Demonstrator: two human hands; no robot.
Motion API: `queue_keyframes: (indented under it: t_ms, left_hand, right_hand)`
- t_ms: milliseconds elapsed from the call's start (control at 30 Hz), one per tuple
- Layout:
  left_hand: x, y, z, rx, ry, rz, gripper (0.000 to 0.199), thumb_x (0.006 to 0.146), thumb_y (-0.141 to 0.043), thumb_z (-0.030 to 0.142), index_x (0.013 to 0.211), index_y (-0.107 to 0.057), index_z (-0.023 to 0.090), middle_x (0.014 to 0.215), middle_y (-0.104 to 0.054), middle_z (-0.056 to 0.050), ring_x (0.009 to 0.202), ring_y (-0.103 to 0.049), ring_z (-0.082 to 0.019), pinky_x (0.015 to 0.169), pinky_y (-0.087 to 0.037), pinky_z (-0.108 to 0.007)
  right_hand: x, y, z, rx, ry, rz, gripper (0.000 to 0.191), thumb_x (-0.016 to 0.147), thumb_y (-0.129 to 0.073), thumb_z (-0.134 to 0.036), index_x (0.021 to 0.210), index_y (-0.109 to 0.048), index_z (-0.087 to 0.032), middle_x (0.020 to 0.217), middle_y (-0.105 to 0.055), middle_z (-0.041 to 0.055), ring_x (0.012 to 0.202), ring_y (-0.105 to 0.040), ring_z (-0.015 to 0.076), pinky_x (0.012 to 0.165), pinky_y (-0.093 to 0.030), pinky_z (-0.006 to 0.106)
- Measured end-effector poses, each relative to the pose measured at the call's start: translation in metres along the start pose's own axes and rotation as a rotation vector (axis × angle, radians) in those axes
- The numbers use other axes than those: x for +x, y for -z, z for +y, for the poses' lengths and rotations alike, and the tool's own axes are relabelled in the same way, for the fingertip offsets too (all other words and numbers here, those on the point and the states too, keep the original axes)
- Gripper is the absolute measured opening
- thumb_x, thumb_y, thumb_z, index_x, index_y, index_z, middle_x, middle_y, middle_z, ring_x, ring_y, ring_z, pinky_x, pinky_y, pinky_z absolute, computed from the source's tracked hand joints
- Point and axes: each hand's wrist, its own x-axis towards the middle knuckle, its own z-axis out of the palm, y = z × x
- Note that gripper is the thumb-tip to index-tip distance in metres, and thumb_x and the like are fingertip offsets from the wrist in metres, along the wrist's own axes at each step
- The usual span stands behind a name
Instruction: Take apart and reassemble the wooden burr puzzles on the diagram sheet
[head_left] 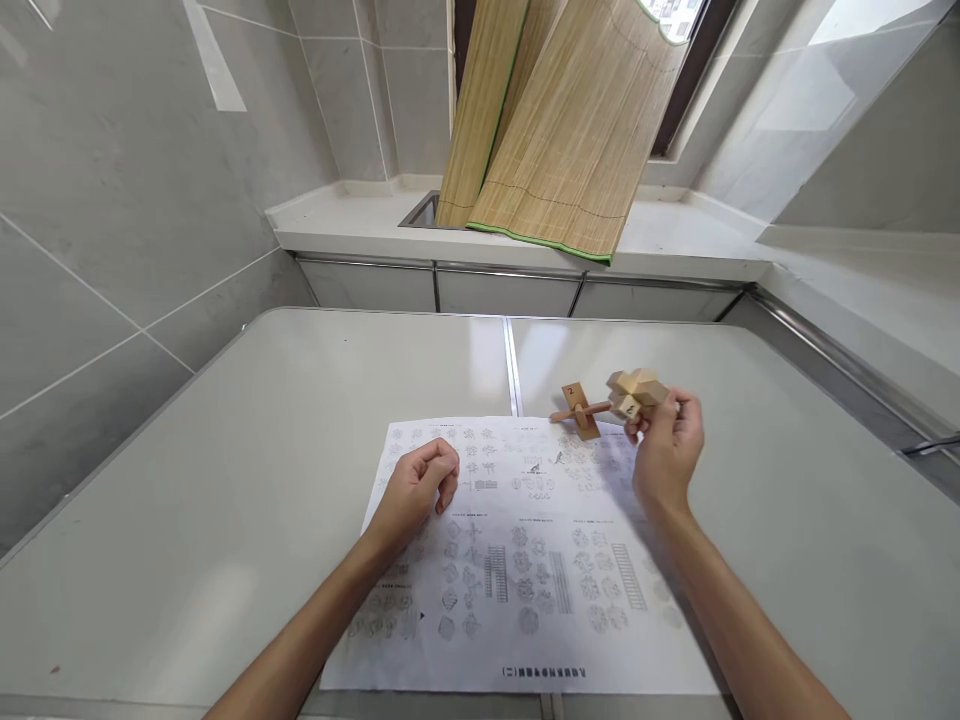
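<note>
My right hand [670, 435] holds a pale wooden interlocking burr puzzle [636, 392] with pointed blocks and a "2" on one face. It is pinched between thumb and fingers above the sheet's far right corner. Just left of it a darker brown wooden cross puzzle [579, 410] of flat interlocked pieces, also marked "2", lies at the sheet's far edge. On the left side of the printed paper sheet [536, 590] rests my left hand [427, 475], its fingers curled in with nothing visible in them. Small line drawings of puzzles and grids cover the sheet, upside down to me.
The sheet lies on a glossy white folding table [225, 480] with a metal seam [512, 365] down its middle. Beyond it is a white counter ledge [352, 235], where a bamboo mat [570, 130] leans over a sink. Grey tiled walls [112, 180] flank the table.
</note>
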Motion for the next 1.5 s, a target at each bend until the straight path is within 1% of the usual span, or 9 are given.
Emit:
queue_keyframes:
  t_ms: [133, 233, 300, 367, 467, 667, 900, 1167, 1500]
  left_hand:
    - [-0.003, -0.003, 0.002, 0.079, -0.019, 0.022, 0.030, 0.100, -0.053, 0.042, 0.078, -0.052, 0.022, 0.061, -0.053, 0.004, 0.058, -0.045, -0.013, 0.063, -0.039, -0.026]
    - [-0.004, -0.006, 0.003, 0.132, -0.061, 0.028, 0.025, 0.098, -0.061, 0.046, 0.098, -0.063, 0.021, 0.093, -0.070, -0.004, 0.080, -0.062, -0.018, 0.074, -0.048, -0.029]
    - [-0.005, -0.008, 0.003, 0.137, -0.083, -0.017, 0.036, 0.094, -0.068, 0.049, 0.117, -0.065, 0.021, 0.118, -0.072, -0.010, 0.098, -0.068, -0.023, 0.085, -0.052, -0.033]
    - [-0.006, -0.008, 0.001, 0.149, -0.091, -0.098, 0.050, 0.090, -0.073, 0.050, 0.131, -0.062, 0.022, 0.126, -0.071, -0.012, 0.108, -0.069, -0.027, 0.092, -0.053, -0.036]
    - [-0.007, -0.008, 0.000, 0.201, -0.095, -0.186, 0.055, 0.090, -0.076, 0.050, 0.136, -0.062, 0.023, 0.120, -0.075, -0.011, 0.107, -0.070, -0.028, 0.093, -0.053, -0.039]
    - [-0.008, -0.009, 0.001, 0.222, -0.177, -0.122, 0.053, 0.090, -0.077, 0.046, 0.135, -0.061, 0.022, 0.124, -0.074, -0.011, 0.112, -0.070, -0.029, 0.097, -0.055, -0.040]
    - [-0.009, -0.005, -0.002, 0.181, -0.266, -0.197, 0.054, 0.088, -0.080, 0.035, 0.136, -0.060, 0.022, 0.121, -0.076, -0.008, 0.108, -0.074, -0.026, 0.097, -0.058, -0.039]
    - [-0.008, -0.007, -0.007, 0.200, -0.366, -0.173, 0.059, 0.085, -0.084, 0.027, 0.138, -0.058, 0.024, 0.137, -0.071, -0.010, 0.115, -0.073, -0.025, 0.099, -0.058, -0.037]
    - [-0.009, -0.005, 0.000, 0.134, -0.393, -0.266, 0.058, 0.084, -0.080, 0.021, 0.139, -0.060, 0.022, 0.136, -0.071, -0.011, 0.121, -0.071, -0.028, 0.102, -0.058, -0.039]
  right_hand:
    - [-0.044, -0.023, -0.015, -0.009, -0.096, -0.372, 0.030, 0.101, -0.065, -0.058, 0.098, -0.063, -0.028, 0.067, -0.057, -0.0034, 0.057, -0.048, 0.0139, 0.050, -0.040, 0.024]
    - [-0.072, -0.034, -0.016, -0.006, -0.172, -0.597, 0.027, 0.102, -0.065, -0.055, 0.104, -0.064, -0.028, 0.066, -0.060, -0.0031, 0.057, -0.052, 0.0159, 0.055, -0.045, 0.028]
    - [-0.085, -0.038, -0.014, -0.023, -0.206, -0.721, 0.026, 0.103, -0.064, -0.052, 0.109, -0.064, -0.027, 0.068, -0.064, -0.0023, 0.060, -0.058, 0.0171, 0.060, -0.048, 0.030]
    - [-0.093, -0.040, -0.012, -0.027, -0.224, -0.799, 0.025, 0.106, -0.061, -0.051, 0.110, -0.064, -0.027, 0.073, -0.067, -0.0009, 0.063, -0.063, 0.0178, 0.063, -0.052, 0.031]
    - [-0.100, -0.042, -0.010, -0.028, -0.233, -0.830, 0.023, 0.104, -0.063, -0.048, 0.111, -0.065, -0.027, 0.088, -0.074, 0.0033, 0.076, -0.071, 0.0203, 0.072, -0.058, 0.034]
    - [-0.095, -0.041, -0.010, 0.053, -0.353, -0.972, 0.030, 0.104, -0.065, -0.047, 0.125, -0.062, -0.026, 0.115, -0.075, 0.0089, 0.104, -0.074, 0.0233, 0.097, -0.059, 0.041]
    - [-0.088, -0.038, -0.012, -0.015, -0.362, -1.197, 0.025, 0.108, -0.057, -0.044, 0.107, -0.069, -0.021, 0.088, -0.074, 0.0048, 0.081, -0.071, 0.0215, 0.075, -0.057, 0.035]
    - [-0.098, -0.038, -0.006, -0.268, -0.024, -1.017, 0.021, 0.101, -0.057, -0.026, 0.081, -0.054, -0.022, 0.073, -0.066, 0.0010, 0.063, -0.058, 0.0166, 0.059, -0.042, 0.028]
    - [-0.088, -0.034, -0.008, -0.105, -0.254, -1.226, 0.031, 0.108, -0.055, -0.045, 0.096, -0.068, -0.020, 0.080, -0.064, 0.0032, 0.069, -0.056, 0.0169, 0.062, -0.045, 0.029]
